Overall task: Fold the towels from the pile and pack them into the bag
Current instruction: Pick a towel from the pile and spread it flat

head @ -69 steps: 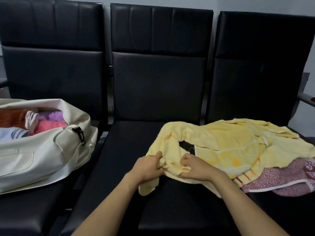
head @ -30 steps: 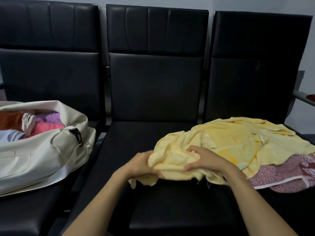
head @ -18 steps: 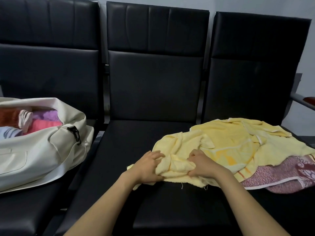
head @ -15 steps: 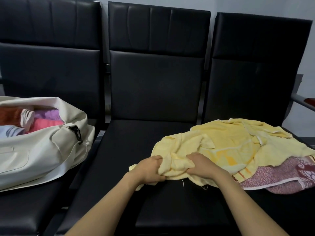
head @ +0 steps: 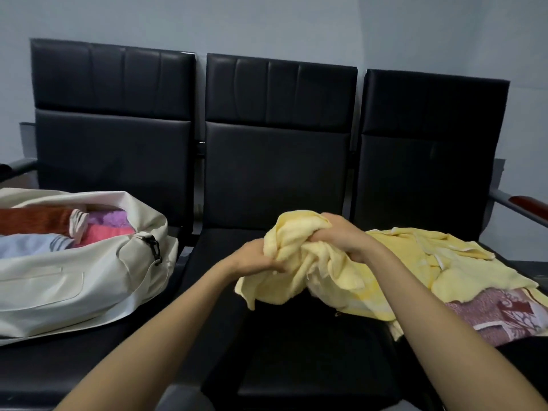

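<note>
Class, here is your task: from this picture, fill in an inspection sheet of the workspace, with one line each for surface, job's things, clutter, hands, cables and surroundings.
Surface: row of three black padded seats; the work is over the middle one.
Job's things: yellow towel bunched and unfolded, trailing toward the pile on the right seat, where a red patterned towel lies underneath; open cream bag on the left seat, with coloured towels inside.
Clutter: nothing seen.
Hands: left hand and right hand both grip the yellow towel.
Cables: nothing seen.
Surroundings: pale wall; armrest at far right.
</note>
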Demonstrator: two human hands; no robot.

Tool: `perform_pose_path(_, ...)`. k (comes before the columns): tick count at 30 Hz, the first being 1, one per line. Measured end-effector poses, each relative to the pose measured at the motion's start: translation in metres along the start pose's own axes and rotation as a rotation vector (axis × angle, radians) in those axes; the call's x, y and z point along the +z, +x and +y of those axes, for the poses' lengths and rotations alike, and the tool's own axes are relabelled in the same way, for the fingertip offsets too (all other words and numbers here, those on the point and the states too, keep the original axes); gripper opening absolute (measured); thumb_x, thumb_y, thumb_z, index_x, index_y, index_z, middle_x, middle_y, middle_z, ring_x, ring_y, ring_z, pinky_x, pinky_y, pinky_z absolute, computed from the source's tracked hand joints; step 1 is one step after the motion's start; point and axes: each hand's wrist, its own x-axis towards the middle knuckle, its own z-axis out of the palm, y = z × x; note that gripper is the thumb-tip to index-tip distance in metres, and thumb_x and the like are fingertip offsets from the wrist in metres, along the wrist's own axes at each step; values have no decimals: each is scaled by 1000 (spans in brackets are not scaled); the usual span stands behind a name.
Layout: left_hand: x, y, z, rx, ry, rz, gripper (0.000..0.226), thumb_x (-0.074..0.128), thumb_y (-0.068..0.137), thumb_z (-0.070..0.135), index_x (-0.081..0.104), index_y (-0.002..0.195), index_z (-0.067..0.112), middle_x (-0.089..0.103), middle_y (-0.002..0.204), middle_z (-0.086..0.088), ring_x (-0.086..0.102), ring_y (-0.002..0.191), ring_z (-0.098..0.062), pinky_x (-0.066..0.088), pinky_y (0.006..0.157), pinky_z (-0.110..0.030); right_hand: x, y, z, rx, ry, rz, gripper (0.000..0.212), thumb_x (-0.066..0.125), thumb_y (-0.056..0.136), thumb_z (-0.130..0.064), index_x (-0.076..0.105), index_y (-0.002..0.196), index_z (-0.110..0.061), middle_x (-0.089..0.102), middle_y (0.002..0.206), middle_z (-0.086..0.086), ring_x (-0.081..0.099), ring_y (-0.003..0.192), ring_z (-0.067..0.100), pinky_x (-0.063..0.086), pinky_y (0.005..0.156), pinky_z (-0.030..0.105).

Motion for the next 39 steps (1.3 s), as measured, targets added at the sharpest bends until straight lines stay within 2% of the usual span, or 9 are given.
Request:
perform_pose_path(5,-14,-10,52,151,-425,143,39,80,74,28,65,110,28,71,107,7,66,102,-11,52,93,-33,-25,-4,-74,-131,-9,14,32,71,77,-7,62,107,-12,68,105,11,67,98,27,55,85,44)
perform_pose_path(10,-50,-18,47,-14,-89,17,34,71,77,22,63,109,14,67,108,-5,65,99,-20,54,92,-38,-62,-19,-99,-153,-122,-23,35,78,73,-16,61,104,-18,69,102,7,68,91,24,57,74,38)
perform_pose_path(16,-101,-32,42,-19,-356,-93,50,71,74,22,60,121,10,68,117,-11,65,108,-30,49,97,-47,-69,-29,-79,0,-308,-324,53,85,70,-23,62,117,-19,72,110,3,70,97,24,57,85,49)
perform_pose_path(21,-117,-27,53,-111,35,-347,40,75,82,18,60,119,14,68,116,-7,66,106,-27,53,90,-42,-59,-11,-59,94,-453,-403,48,84,69,-18,64,112,-21,72,107,1,70,97,23,57,86,45)
perform_pose_path(23,-115,-13,50,-132,424,-233,26,74,80,20,64,104,19,70,106,-3,67,99,-22,54,87,-37,-49,7,-47,65,-665,-286,33,78,70,-17,66,99,-26,71,98,0,69,90,22,59,78,42)
perform_pose_path(25,-113,5,48,-97,731,81,21,68,82,23,62,102,19,67,103,-2,63,95,-22,53,82,-38,-37,27,-37,-22,-829,-23,14,63,77,-18,62,88,-26,66,94,-1,64,85,23,53,64,37)
perform_pose_path(28,-112,24,48,81,793,576,16,56,87,17,54,102,13,58,101,-6,57,89,-28,43,66,-39,-26,47,-33,-202,-886,476,19,51,88,-10,54,104,-22,56,104,3,56,89,26,39,63,33)
perform_pose_path(31,-107,31,40,253,781,773,12,56,87,8,51,98,9,51,94,-9,51,83,-31,34,66,-35,-24,56,-29,-307,-936,633,31,51,88,0,50,116,-14,51,109,7,55,94,27,35,64,33)
perform_pose_path(39,-44,28,-58,-51,517,234,38,69,82,25,60,117,17,65,113,-4,60,105,-24,48,84,-37,7,53,41,-182,-899,150,25,63,81,-14,54,104,-18,53,104,1,57,95,25,42,68,33)
